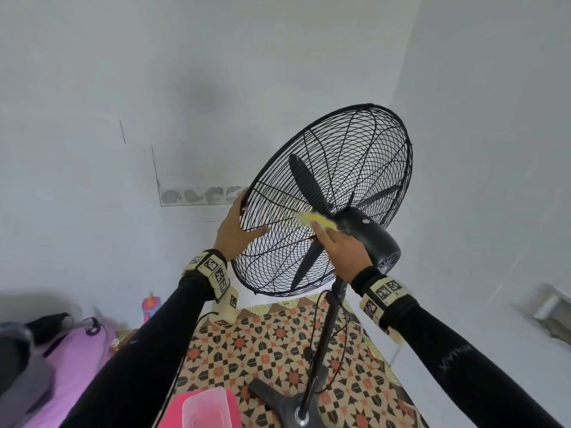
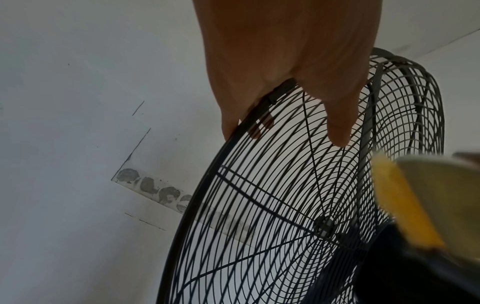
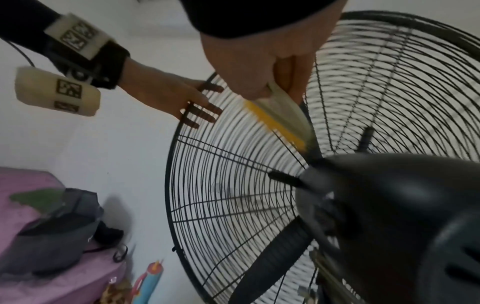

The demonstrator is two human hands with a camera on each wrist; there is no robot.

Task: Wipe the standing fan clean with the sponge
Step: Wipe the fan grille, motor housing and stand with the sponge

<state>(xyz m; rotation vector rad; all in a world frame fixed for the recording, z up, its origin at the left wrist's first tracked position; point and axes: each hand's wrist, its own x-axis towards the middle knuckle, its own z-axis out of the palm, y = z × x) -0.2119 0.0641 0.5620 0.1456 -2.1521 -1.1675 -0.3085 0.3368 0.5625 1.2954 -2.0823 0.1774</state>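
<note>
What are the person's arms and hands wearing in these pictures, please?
Both arms wear long black sleeves, the right one with faint lettering near the forearm. Each wrist carries a black band with cream blocks printed with black-and-white square codes. A thin black cable hangs from the left wrist unit. The left hand and right hand are bare, without gloves.

Patterned floor (image 1: pixel 268 344) carries fan base (image 1: pixel 278 400), cable (image 1: pixel 343 350), pink tub (image 1: pixel 210 409).

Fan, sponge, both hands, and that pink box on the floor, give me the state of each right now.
Standing fan: upright, cage closed, blades look still.
Sponge: pressed on the rear grille beside the motor housing.
Left hand: fingers curled over the cage rim, thumb on the grille.
Right hand: holds the sponge.
Pink box: lid on.
</note>
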